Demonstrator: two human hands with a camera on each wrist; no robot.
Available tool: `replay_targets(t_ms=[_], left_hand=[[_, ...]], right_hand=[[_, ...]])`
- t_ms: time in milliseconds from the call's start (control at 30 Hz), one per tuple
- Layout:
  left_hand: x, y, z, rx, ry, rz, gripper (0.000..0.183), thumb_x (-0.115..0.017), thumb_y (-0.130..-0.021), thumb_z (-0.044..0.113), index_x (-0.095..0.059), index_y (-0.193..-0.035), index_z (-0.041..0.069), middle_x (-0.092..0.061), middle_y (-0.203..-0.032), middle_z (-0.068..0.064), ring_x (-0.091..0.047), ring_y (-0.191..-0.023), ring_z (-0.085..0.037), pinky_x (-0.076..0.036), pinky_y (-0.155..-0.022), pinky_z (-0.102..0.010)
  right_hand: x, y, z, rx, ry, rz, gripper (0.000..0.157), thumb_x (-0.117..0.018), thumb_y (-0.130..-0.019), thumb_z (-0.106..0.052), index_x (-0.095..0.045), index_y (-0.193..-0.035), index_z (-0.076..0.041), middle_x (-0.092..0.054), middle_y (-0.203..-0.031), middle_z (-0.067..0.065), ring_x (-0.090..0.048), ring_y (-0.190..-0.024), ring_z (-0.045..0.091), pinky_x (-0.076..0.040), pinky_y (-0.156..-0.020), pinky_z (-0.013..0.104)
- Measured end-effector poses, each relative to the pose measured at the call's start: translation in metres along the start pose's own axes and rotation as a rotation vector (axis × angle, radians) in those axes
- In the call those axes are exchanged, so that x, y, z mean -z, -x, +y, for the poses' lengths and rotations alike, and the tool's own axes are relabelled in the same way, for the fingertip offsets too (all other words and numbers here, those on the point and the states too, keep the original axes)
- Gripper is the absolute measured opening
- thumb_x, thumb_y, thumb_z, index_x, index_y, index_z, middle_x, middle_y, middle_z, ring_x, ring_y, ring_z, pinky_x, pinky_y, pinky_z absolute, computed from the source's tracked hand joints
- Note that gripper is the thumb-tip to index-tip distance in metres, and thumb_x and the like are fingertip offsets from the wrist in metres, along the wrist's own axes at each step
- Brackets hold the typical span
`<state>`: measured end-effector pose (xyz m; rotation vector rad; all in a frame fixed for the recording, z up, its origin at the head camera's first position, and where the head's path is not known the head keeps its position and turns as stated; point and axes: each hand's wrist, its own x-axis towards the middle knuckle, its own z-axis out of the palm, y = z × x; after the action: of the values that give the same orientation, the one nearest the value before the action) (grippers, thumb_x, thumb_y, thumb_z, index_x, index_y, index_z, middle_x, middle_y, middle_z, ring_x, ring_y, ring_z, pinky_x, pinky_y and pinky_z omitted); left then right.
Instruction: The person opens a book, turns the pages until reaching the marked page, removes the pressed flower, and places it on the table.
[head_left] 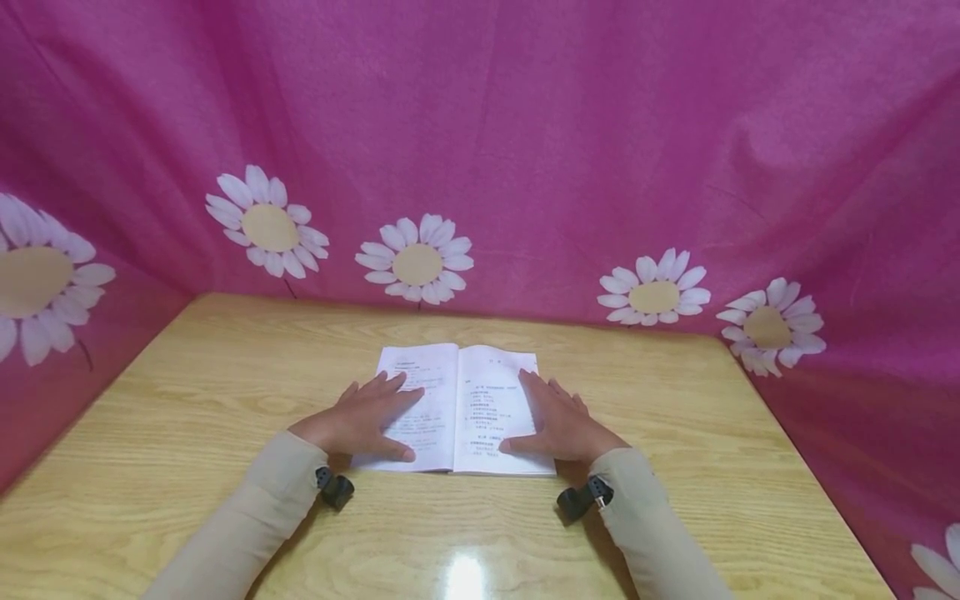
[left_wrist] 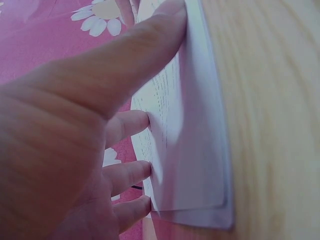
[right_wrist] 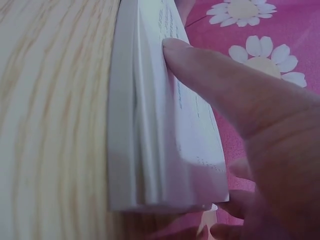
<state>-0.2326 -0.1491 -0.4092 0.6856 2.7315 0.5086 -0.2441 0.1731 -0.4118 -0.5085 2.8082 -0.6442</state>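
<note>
Book [head_left: 454, 408] is seemingly held open by left hand [head_left: 365, 419] and right hand [head_left: 564, 427], each grip spread; even pressure seems needed next.

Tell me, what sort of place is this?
Probably a small curtained-off tabletop workspace, though the room beyond is hidden. A wooden table has pink cloth with white flowers hanging behind and beside it, and an open book lies on top.

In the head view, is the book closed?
No, the book lies open on the table, print showing on both facing pages.
</note>
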Motion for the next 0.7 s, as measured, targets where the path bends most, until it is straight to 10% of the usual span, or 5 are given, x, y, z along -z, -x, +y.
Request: replay_targets(t_ms=[433,700], left_hand=[[-0.0010,-0.0006,-0.0014,0.009,0.012,-0.009,0.095,-0.073,-0.076,0.058,-0.029,-0.153,0.026,-0.012,-0.161,-0.009,0.000,-0.147,-0.036,0.002,-0.112,-0.063],[0.0004,0.0004,-0.0002,0.010,0.013,-0.008,0.094,-0.073,-0.076,0.056,-0.029,-0.153,0.025,-0.013,-0.161,-0.010,0.000,-0.147,-0.037,0.002,-0.112,-0.063]], right_hand=[[0.0010,-0.0008,-0.0009,0.033,-0.160,0.013,0.113,-0.071,-0.071,-0.066,-0.014,-0.156,-0.018,-0.024,-0.159,0.003,-0.020,-0.145,0.026,0.001,-0.113,0.062],[0.0070,0.0036,-0.0025,-0.028,-0.320,0.043,0.092,-0.044,-0.083,-0.077,-0.016,-0.156,-0.027,-0.025,-0.158,-0.003,-0.014,-0.146,0.022,0.011,-0.114,0.054]])
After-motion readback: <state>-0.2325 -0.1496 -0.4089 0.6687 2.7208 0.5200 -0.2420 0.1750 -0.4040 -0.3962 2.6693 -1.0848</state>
